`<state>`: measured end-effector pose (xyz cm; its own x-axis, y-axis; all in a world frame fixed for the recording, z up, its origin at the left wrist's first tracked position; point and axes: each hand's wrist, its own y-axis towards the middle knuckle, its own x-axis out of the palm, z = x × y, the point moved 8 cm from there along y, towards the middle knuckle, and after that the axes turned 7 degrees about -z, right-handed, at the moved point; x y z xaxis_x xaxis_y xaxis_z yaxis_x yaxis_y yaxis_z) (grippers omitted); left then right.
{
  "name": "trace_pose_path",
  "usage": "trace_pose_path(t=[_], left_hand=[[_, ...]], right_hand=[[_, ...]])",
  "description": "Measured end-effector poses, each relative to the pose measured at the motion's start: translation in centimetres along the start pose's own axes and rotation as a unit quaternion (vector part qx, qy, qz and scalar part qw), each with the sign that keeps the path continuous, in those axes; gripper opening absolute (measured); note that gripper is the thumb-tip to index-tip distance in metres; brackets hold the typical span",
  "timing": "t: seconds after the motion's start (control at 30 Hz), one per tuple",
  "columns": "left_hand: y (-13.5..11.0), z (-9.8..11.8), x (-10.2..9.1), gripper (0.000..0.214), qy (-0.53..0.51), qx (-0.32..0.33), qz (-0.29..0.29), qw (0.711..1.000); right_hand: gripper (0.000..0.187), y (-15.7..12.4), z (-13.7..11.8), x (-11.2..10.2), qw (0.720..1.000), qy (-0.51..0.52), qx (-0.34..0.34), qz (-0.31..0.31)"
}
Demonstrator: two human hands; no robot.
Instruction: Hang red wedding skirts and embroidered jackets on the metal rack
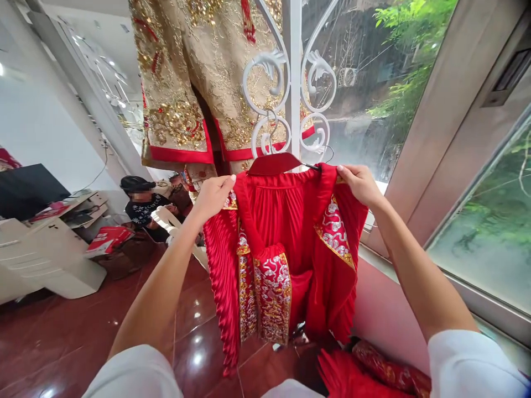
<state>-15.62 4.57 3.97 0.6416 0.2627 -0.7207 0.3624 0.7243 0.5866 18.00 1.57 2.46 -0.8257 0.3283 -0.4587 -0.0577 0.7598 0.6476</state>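
Observation:
A red pleated skirt (276, 202) with silver-and-gold embroidered panels hangs open in front of me, its waistband at the top. My left hand (215, 194) grips the left end of the waistband, thumb pressed on top. On the opposite end, my right hand (360, 181) pinches the cloth in the same way. Between my hands a red hanger (274, 162) rises behind the waistband, its metal hook up against the white scrollwork stand (295, 83). The fingers behind the cloth are hidden on both sides.
A gold embroidered garment with red trim (224, 72) hangs behind the stand. More red cloth (357, 370) lies low at the right, beside the window (485, 221). To the left, a person (143, 207) sits near a white desk (45, 260) with a monitor (31, 190).

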Motion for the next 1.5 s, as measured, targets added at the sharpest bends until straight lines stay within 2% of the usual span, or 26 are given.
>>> trace_pose_path(t=[0.07, 0.17, 0.23, 0.3, 0.37, 0.43, 0.5, 0.6, 0.67, 0.73, 0.83, 0.93, 1.0, 1.13, 1.2, 1.3, 1.37, 1.43, 1.5], left_hand=[[-0.2, -1.0, 0.6, 0.044, -0.029, -0.018, -0.013, 0.999], [-0.6, -2.0, 1.2, 0.044, -0.032, -0.046, -0.021, 0.998], [-1.0, -1.9, 0.8, 0.045, 0.016, -0.064, 0.0, 0.998], [-2.0, -1.2, 0.1, 0.042, 0.075, -0.084, 0.035, 0.993], [-3.9, -0.1, -0.1, 0.044, 0.14, -0.101, 0.09, 0.981], [-7.2, 1.3, 0.8, 0.059, 0.196, -0.108, 0.157, 0.962], [-11.1, 2.1, 3.9, 0.076, 0.211, -0.119, 0.196, 0.95], [-16.1, 1.2, 10.4, 0.085, 0.178, -0.163, 0.206, 0.948], [-18.2, 0.1, 13.8, 0.076, 0.182, -0.179, 0.205, 0.945], [-19.7, -1.0, 15.0, 0.062, 0.184, -0.184, 0.226, 0.939], [-21.7, -1.9, 13.9, 0.036, 0.193, -0.161, 0.268, 0.93], [-22.7, -1.8, 12.5, 0.016, 0.192, -0.125, 0.258, 0.938], [-22.6, -1.6, 12.3, 0.018, 0.169, -0.119, 0.227, 0.952], [-21.7, -1.0, 12.6, 0.026, 0.143, -0.153, 0.202, 0.957], [-21.0, -0.8, 12.6, 0.027, 0.153, -0.165, 0.194, 0.955], [-19.7, -0.4, 12.3, 0.03, 0.173, -0.163, 0.186, 0.953], [-18.6, -0.6, 11.7, 0.041, 0.17, -0.176, 0.199, 0.949], [-17.5, -1.3, 10.7, 0.053, 0.153, -0.219, 0.217, 0.939], [-16.4, -2.2, 9.9, 0.047, 0.129, -0.273, 0.208, 0.93]], right_hand=[[0.047, -0.1, -0.5, -0.7, 0.998, -0.029, -0.003, 0.057], [0.041, -0.5, -2.1, -1.5, 0.976, -0.184, -0.025, 0.113], [0.041, -0.7, -3.1, -1.0, 0.953, -0.286, -0.04, 0.092], [0.041, -1.3, -3.6, -0.1, 0.942, -0.33, -0.049, 0.045], [0.047, -2.9, -4.3, 1.0, 0.937, -0.341, -0.064, 0.028], [0.058, -5.8, -5.0, 2.4, 0.935, -0.345, -0.068, 0.054], [0.068, -9.7, -4.9, 4.4, 0.933, -0.345, -0.032, 0.098], [0.088, -15.7, -2.6, 9.1, 0.937, -0.328, 0.031, 0.119], [0.085, -18.9, 0.1, 11.4, 0.943, -0.298, 0.067, 0.134], [0.067, -21.0, 2.8, 11.6, 0.952, -0.235, 0.076, 0.182], [0.047, -22.5, 6.3, 9.5, 0.953, -0.14, 0.123, 0.239], [0.039, -23.2, 7.0, 8.2, 0.946, -0.051, 0.181, 0.264], [0.036, -23.5, 5.2, 9.1, 0.951, -0.008, 0.18, 0.252], [0.028, -23.7, 0.2, 14.2, 0.978, 0.04, 0.133, 0.154], [0.024, -23.6, -0.6, 15.8, 0.982, 0.057, 0.116, 0.135], [0.02, -23.1, 0.8, 16.2, 0.982, 0.057, 0.129, 0.128], [0.018, -22.8, 2.4, 15.9, 0.981, 0.05, 0.151, 0.115], [0.017, -22.6, 3.6, 15.4, 0.979, 0.047, 0.168, 0.107], [0.017, -22.7, 4.0, 15.0, 0.977, 0.051, 0.17, 0.114]])
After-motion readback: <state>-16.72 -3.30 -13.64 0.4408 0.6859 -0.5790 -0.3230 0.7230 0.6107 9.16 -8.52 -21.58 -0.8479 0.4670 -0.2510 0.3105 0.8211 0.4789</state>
